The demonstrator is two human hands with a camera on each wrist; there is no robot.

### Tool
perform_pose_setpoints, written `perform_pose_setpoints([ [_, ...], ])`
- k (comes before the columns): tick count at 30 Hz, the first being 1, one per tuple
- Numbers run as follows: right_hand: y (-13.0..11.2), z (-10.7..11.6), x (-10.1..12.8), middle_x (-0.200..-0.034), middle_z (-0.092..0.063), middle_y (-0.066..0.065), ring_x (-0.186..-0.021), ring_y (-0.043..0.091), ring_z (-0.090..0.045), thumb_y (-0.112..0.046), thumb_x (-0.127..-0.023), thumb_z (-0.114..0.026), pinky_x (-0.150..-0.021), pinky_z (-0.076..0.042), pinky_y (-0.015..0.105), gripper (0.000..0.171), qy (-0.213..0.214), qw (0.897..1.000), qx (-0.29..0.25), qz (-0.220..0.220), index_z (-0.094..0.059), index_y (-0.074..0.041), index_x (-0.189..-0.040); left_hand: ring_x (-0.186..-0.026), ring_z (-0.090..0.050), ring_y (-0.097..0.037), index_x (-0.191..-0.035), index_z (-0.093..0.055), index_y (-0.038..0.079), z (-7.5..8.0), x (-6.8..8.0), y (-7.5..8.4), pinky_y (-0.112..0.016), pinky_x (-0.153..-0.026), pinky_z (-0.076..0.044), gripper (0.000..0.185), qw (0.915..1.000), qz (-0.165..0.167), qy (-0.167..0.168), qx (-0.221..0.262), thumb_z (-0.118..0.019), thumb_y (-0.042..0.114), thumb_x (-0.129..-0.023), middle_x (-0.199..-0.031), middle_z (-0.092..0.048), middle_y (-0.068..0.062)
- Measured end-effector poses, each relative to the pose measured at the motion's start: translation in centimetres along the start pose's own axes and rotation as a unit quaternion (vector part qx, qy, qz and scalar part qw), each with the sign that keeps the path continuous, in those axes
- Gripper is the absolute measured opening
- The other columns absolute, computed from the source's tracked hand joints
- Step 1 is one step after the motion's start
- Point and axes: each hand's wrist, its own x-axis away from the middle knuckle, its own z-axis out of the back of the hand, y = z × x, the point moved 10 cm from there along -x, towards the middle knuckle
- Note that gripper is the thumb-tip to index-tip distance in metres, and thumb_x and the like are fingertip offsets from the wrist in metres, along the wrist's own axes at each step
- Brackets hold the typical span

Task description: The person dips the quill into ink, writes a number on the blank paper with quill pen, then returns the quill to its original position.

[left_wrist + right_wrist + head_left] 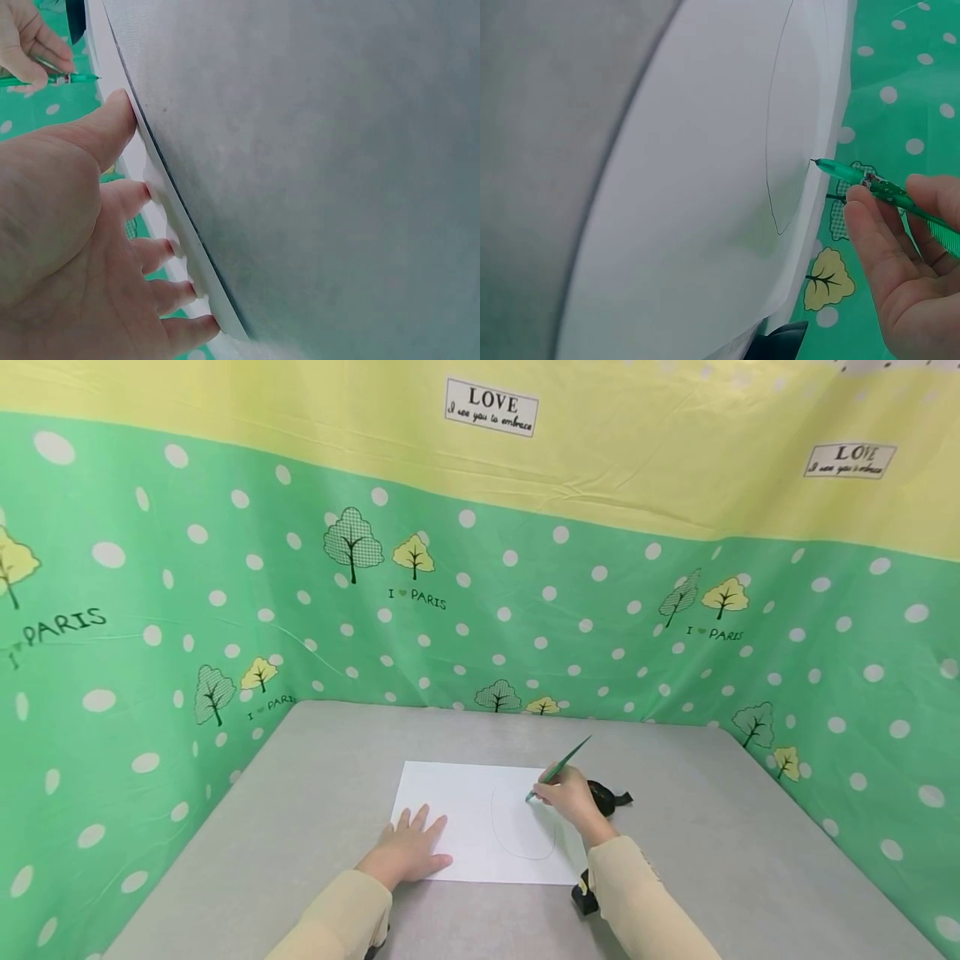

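Observation:
A white sheet of paper (465,852) lies on the grey table, bearing a thin dark U-shaped line (767,142). My left hand (408,850) rests on the paper's left part with fingers spread; in the left wrist view its fingertips (159,255) touch the sheet. My right hand (568,795) pinches a green pen (566,758) between thumb and fingers over the paper's right part. The pen (889,191) has a clear green front and a tapered rear end. Its tip is at the sheet, where the right side of the line ends.
The grey table (712,827) extends around the paper. A black object (600,797) sits beside the right wrist, partly hidden, and another black piece (585,897) shows by the right sleeve. A green and yellow printed curtain (525,593) surrounds the back and sides.

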Motion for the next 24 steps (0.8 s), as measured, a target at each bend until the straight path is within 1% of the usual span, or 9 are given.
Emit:
perform_pose_setpoints([
  [17, -0.56, -0.47, 0.1, -0.073, -0.061, 0.005, -0.068, 0.016, -0.06, -0.003, -0.081, -0.064, -0.065, -0.053, 0.03, 0.007, -0.007, 1.0, -0.013, 0.002, -0.058, -0.001, -0.08, -0.131, -0.015, -0.048, -0.137, -0.041, 0.005, 0.17, 0.15, 0.16, -0.061, -0.103, -0.014, 0.062, 1.0, 0.0, 0.0, 0.009, -0.058, 0.039, -0.088, -0.144, -0.025, -0.024],
  [24, -0.62, -0.59, 0.09, -0.074, -0.061, 0.004, -0.069, 0.016, -0.06, -0.005, -0.081, -0.065, -0.065, -0.053, 0.03, 0.008, -0.012, 1.0, -0.005, 0.005, -0.058, -0.002, -0.08, -0.131, -0.015, -0.048, -0.137, -0.042, 0.005, 0.1, 0.06, 0.02, -0.06, -0.104, -0.014, 0.063, 1.0, 0.005, -0.001, 0.003, -0.057, 0.041, -0.087, -0.144, -0.025, -0.024],
])
